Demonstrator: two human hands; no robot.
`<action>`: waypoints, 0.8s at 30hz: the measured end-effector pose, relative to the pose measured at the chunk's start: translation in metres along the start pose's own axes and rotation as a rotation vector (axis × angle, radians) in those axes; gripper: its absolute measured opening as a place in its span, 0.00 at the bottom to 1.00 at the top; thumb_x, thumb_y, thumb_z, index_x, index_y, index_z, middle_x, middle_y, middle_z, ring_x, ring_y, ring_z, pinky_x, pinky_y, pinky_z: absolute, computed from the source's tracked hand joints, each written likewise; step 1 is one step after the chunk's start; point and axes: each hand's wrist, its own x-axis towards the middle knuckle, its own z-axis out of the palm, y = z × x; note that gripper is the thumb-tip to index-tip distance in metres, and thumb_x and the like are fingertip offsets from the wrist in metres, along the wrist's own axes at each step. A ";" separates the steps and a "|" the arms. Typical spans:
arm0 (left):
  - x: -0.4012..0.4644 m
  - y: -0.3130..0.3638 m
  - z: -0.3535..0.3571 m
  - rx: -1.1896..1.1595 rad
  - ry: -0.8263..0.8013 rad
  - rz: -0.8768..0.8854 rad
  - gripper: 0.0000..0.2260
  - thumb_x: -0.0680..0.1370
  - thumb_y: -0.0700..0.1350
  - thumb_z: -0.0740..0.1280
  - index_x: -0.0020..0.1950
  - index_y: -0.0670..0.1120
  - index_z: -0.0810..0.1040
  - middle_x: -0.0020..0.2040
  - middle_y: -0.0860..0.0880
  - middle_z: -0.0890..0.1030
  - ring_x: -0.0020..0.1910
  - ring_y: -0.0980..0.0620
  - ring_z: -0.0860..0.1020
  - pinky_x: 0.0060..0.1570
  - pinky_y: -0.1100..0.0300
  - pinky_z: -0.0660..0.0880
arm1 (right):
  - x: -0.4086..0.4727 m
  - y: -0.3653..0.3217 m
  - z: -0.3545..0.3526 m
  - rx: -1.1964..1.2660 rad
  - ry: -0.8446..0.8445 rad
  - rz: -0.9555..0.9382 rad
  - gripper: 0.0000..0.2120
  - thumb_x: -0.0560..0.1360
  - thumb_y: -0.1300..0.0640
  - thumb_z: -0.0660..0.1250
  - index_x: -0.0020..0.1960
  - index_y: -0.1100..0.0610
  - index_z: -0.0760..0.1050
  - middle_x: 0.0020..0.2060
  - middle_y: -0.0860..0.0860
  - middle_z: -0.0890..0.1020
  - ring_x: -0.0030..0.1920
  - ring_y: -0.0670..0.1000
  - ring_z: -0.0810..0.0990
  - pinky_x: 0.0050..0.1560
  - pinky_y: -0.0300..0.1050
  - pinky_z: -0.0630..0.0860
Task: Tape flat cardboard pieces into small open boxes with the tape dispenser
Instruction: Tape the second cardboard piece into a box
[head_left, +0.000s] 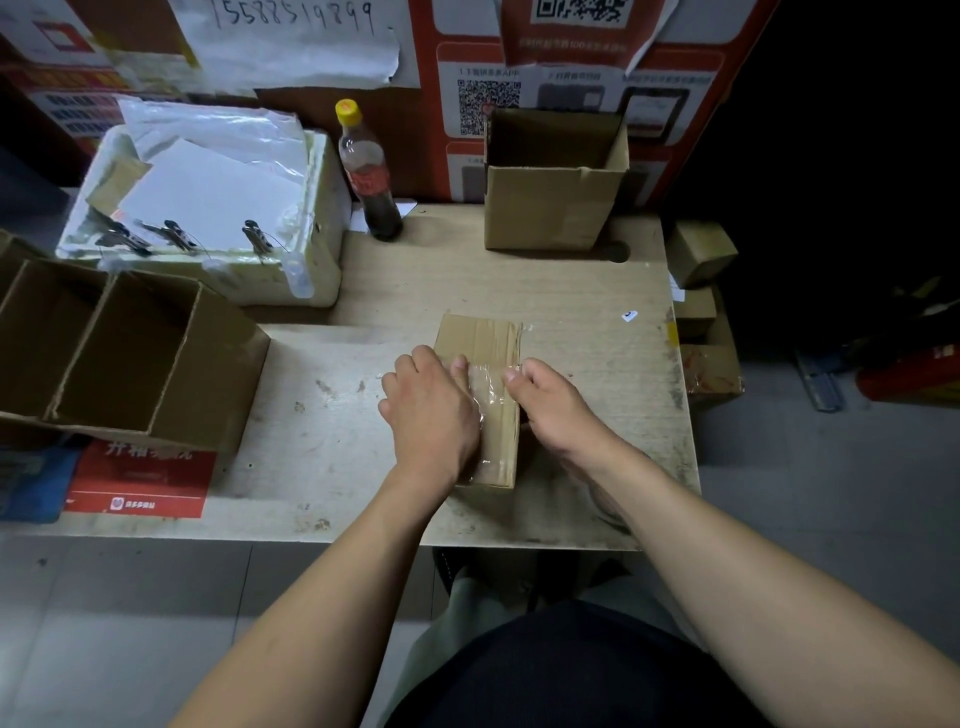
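head view: both hands' fingers press flat on the taped cardboard piece; wall paper reads 15588519899.

A dark bottle with a yellow cap is stood at the back of the desk. Left of the bottle a white foam box is seen, with papers and metal clips laid on it.
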 end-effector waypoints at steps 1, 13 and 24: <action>0.000 0.001 0.000 -0.009 -0.006 -0.005 0.15 0.86 0.53 0.57 0.58 0.41 0.71 0.59 0.40 0.75 0.59 0.36 0.71 0.53 0.43 0.67 | -0.001 0.003 -0.004 0.013 -0.032 -0.006 0.18 0.83 0.52 0.64 0.38 0.52 0.63 0.33 0.47 0.65 0.36 0.48 0.62 0.40 0.48 0.61; 0.002 0.001 -0.012 -0.099 -0.141 0.001 0.21 0.82 0.59 0.64 0.60 0.41 0.70 0.62 0.41 0.72 0.63 0.38 0.68 0.59 0.43 0.66 | -0.007 0.009 -0.016 -0.008 -0.243 0.034 0.24 0.83 0.46 0.62 0.34 0.58 0.69 0.28 0.53 0.73 0.30 0.51 0.72 0.38 0.48 0.68; -0.006 -0.005 -0.015 -0.075 -0.190 0.001 0.29 0.77 0.64 0.68 0.65 0.43 0.70 0.64 0.44 0.71 0.65 0.40 0.68 0.61 0.44 0.66 | -0.011 0.009 -0.024 -0.001 -0.310 0.067 0.36 0.70 0.34 0.66 0.49 0.69 0.70 0.40 0.56 0.74 0.40 0.54 0.72 0.44 0.53 0.70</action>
